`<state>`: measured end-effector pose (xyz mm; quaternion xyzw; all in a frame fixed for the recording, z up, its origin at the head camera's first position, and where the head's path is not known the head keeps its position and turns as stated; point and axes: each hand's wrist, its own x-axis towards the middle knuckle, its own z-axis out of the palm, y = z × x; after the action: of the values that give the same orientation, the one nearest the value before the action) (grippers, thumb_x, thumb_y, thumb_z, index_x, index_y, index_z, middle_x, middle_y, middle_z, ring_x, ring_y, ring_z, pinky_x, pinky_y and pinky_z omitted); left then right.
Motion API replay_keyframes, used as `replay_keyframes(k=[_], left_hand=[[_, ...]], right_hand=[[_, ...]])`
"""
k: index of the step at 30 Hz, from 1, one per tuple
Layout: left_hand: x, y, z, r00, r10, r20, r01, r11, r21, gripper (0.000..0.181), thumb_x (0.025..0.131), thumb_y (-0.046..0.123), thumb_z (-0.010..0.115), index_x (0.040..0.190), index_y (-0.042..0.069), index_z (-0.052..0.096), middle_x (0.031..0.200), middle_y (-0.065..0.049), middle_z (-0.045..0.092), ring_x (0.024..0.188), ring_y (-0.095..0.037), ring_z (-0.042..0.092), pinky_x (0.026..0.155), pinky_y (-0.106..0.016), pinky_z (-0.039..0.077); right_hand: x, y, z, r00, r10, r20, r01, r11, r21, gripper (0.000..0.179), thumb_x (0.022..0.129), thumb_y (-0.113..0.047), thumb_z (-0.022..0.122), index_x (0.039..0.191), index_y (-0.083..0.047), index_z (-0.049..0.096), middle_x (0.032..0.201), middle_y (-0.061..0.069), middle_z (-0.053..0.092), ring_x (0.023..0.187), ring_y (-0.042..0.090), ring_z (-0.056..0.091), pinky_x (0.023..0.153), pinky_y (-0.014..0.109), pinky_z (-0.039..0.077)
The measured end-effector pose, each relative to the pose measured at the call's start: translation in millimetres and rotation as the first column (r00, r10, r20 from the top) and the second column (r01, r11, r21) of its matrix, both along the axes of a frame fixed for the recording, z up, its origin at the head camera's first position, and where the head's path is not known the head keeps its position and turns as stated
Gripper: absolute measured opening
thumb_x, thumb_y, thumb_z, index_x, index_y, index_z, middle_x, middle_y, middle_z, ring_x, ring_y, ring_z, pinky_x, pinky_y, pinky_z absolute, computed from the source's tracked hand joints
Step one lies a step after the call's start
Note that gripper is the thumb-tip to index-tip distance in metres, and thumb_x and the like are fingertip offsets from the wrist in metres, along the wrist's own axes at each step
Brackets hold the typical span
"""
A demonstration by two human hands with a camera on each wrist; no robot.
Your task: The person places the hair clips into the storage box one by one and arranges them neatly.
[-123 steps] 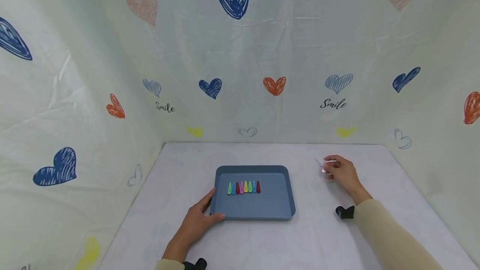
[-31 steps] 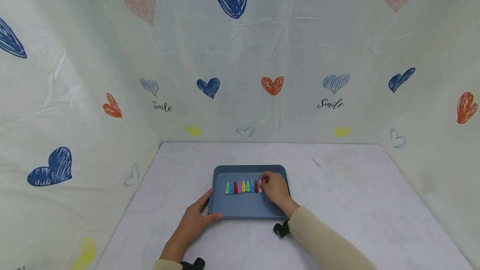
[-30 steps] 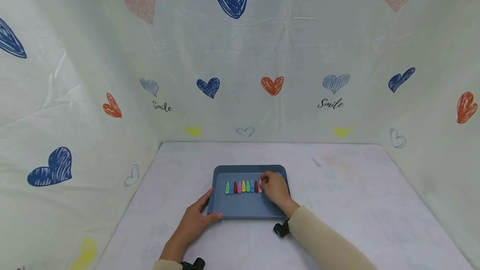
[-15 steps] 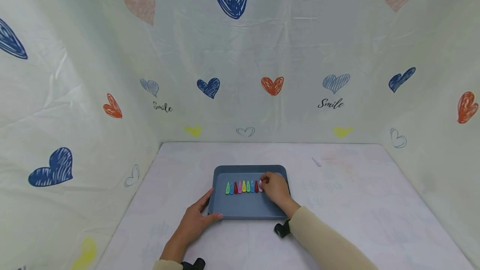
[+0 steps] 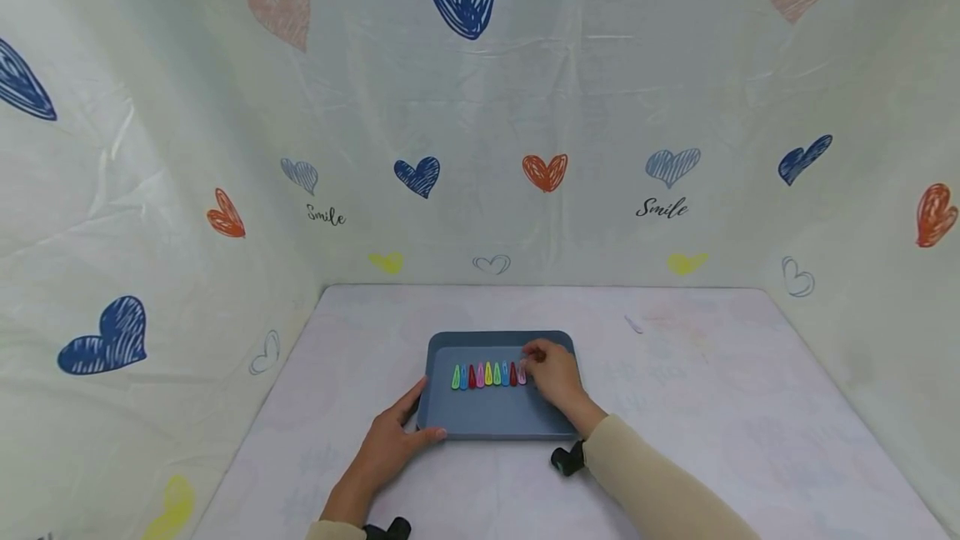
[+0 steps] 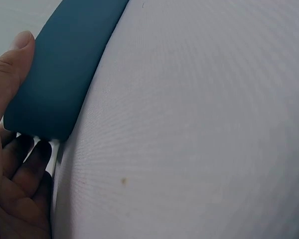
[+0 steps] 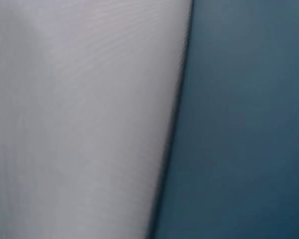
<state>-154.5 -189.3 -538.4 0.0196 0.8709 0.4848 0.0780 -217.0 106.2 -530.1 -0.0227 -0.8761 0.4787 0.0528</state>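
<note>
On a blue-grey tray (image 5: 495, 419), several snap hair clips stand in a row, green, blue, red, pink and yellow among them. A pink hair clip (image 5: 522, 372) ends the row on the right. My right hand (image 5: 557, 373) is right beside that clip, thumb and index finger parted near its upper end; the right wrist view has only tray and tablecloth. My left hand (image 5: 390, 442) grips the tray's near left corner. In the left wrist view its thumb (image 6: 15, 67) lies on the rim, with the other fingers curled beneath the tray (image 6: 65, 69).
The tray rests on a table with a pale cloth (image 5: 675, 440). A thin pale lilac shape (image 5: 633, 324) lies at the back right of the table. Behind and at the sides hangs a sheet (image 5: 600, 90) printed with hearts.
My right hand brought the pink clip from the table's back right to the row's right end. Since half a second ago it has shifted slightly right and its fingers have parted. My left hand stays put.
</note>
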Motion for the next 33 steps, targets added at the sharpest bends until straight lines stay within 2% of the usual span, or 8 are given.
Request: replay_keyframes(k=[5, 13, 18, 25, 29, 33], left_hand=[[0.6, 0.1, 0.5, 1.0, 0.005, 0.009, -0.005, 1.0, -0.011, 0.102, 0.077, 0.051, 0.092, 0.163, 0.027, 0.042, 0.167, -0.011, 0.041, 0.155, -0.04, 0.037, 0.124, -0.059, 0.035], [-1.3, -0.2, 1.1, 1.0, 0.006, 0.009, -0.006, 1.0, -0.004, 0.102, 0.077, 0.052, 0.091, 0.163, 0.029, 0.042, 0.168, -0.01, 0.041, 0.155, -0.04, 0.038, 0.124, -0.059, 0.035], [-0.5, -0.2, -1.2, 1.0, 0.012, 0.021, -0.012, 1.0, -0.002, 0.102, 0.077, 0.053, 0.091, 0.163, 0.029, 0.043, 0.167, -0.01, 0.042, 0.155, -0.039, 0.038, 0.124, -0.058, 0.036], [2.6, -2.9, -3.5, 1.0, 0.006, 0.02, -0.006, 1.0, 0.0, 0.102, 0.077, 0.052, 0.091, 0.163, 0.027, 0.043, 0.167, -0.011, 0.043, 0.154, -0.04, 0.04, 0.123, -0.058, 0.038], [2.8, -2.4, -3.2, 1.0, 0.007, 0.021, -0.007, 1.0, -0.002, 0.101, 0.078, 0.052, 0.091, 0.163, 0.028, 0.043, 0.167, -0.011, 0.042, 0.154, -0.04, 0.039, 0.123, -0.058, 0.038], [0.9, -0.5, -3.1, 1.0, 0.01, 0.011, -0.01, 1.0, -0.004, 0.101, 0.078, 0.052, 0.091, 0.163, 0.029, 0.043, 0.168, -0.01, 0.041, 0.155, -0.039, 0.038, 0.123, -0.057, 0.037]], right_hand=[[0.5, 3, 6.5, 1.0, 0.012, 0.001, -0.012, 0.995, -0.102, 0.02, 0.098, -0.006, 0.071, 0.118, -0.001, 0.074, 0.099, 0.01, 0.071, 0.073, 0.016, 0.067, 0.059, 0.026, 0.061], [-6.0, 23, 31.6, 1.0, 0.013, -0.006, -0.014, 0.978, -0.208, 0.023, 0.1, -0.008, 0.072, 0.121, -0.001, 0.073, 0.11, 0.013, 0.074, 0.092, 0.029, 0.074, 0.069, 0.034, 0.066], [-11.5, 53, 45.3, 1.0, -0.011, -0.026, 0.006, 0.984, -0.179, 0.027, 0.101, -0.007, 0.07, 0.126, 0.001, 0.072, 0.119, 0.017, 0.074, 0.101, 0.034, 0.075, 0.076, 0.034, 0.066], [-23.2, 109, 51.9, 0.996, -0.07, -0.06, 0.063, 0.992, -0.112, 0.029, 0.105, -0.01, 0.064, 0.132, -0.001, 0.069, 0.13, 0.021, 0.071, 0.115, 0.032, 0.071, 0.09, 0.031, 0.063], [-28.7, 143, 49.9, 0.99, -0.131, -0.059, 0.128, 0.99, -0.061, 0.03, 0.106, -0.013, 0.062, 0.133, -0.001, 0.068, 0.132, 0.022, 0.07, 0.115, 0.034, 0.07, 0.084, 0.021, 0.059], [-30.8, 170, 42.0, 0.979, -0.202, -0.018, 0.201, 0.978, -0.05, 0.033, 0.108, -0.016, 0.059, 0.137, -0.001, 0.066, 0.135, 0.022, 0.069, 0.118, 0.032, 0.068, 0.076, 0.01, 0.051]])
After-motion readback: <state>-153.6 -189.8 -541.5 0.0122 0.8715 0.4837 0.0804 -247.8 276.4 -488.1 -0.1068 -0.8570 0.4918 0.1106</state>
